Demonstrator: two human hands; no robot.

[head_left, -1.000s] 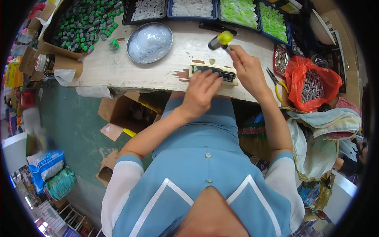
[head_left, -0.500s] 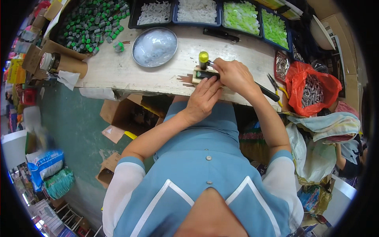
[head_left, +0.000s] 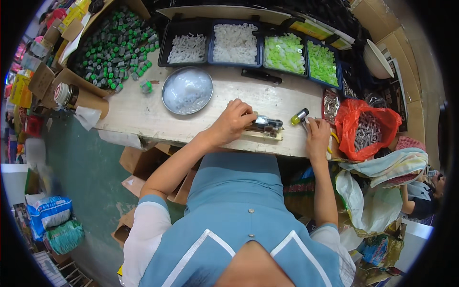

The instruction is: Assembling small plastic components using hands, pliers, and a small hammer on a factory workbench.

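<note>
At the bench's front edge, my left hand (head_left: 233,122) is closed, its fingertips on the near end of a dark part with shiny metal (head_left: 268,125). That part is at a small pale wooden block (head_left: 273,137); whether it rests in the block or is lifted I cannot tell. To the right, my right hand (head_left: 317,136) is closed round the shaft of a small hammer (head_left: 300,116) with a yellow and chrome head, which lies over the bench top. Most of the hammer's handle is hidden by the hand.
A round metal dish (head_left: 187,91) holds a clear plastic bag. Behind stand trays of white pieces (head_left: 210,56) and lime-green pieces (head_left: 306,74). Grey-green caps fill a carton (head_left: 85,38) at left. A red bag (head_left: 342,119) of metal pieces and yellow-handled pliers (head_left: 334,137) are at right.
My right hand has moved right with the hammer, away from the block. My left hand has gone from lying flat on the dark part to gripping its end. The view has shifted.
</note>
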